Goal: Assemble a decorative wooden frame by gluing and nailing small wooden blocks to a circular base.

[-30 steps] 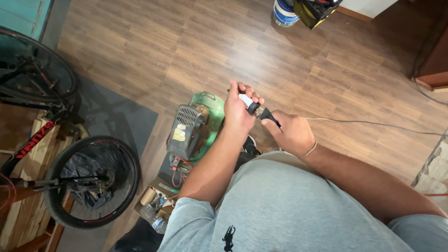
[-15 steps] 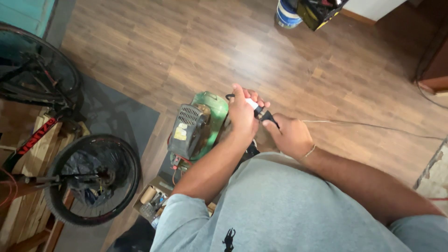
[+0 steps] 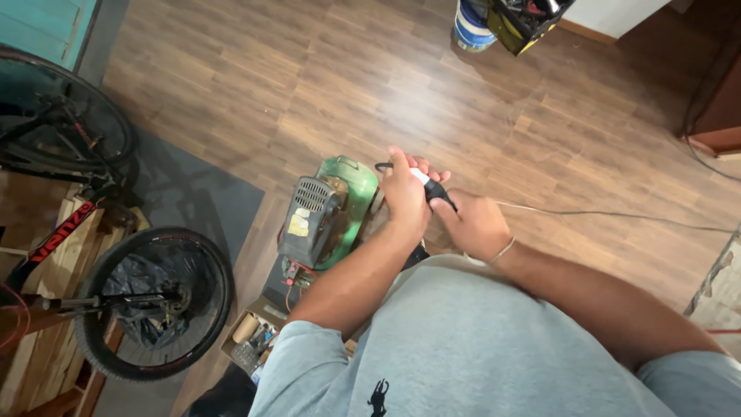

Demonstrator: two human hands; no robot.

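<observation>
A small black-and-white handheld tool (image 3: 427, 185) is grasped between both hands at chest height, above a wooden floor (image 3: 309, 85). The left hand (image 3: 404, 197) is clenched around its front end, fingers wrapped over the top, apparently to steady it. The right hand (image 3: 475, 225) is closed on its rear end, from which a thin cable (image 3: 617, 216) is led away across the floor to the right. The tool is thus enclosed by both grips, just beside a green machine with a grey motor housing (image 3: 328, 212) below. Further left, a bicycle (image 3: 85, 232) is propped on wooden pallets. A bucket (image 3: 472, 27) is seen at the far edge.
</observation>
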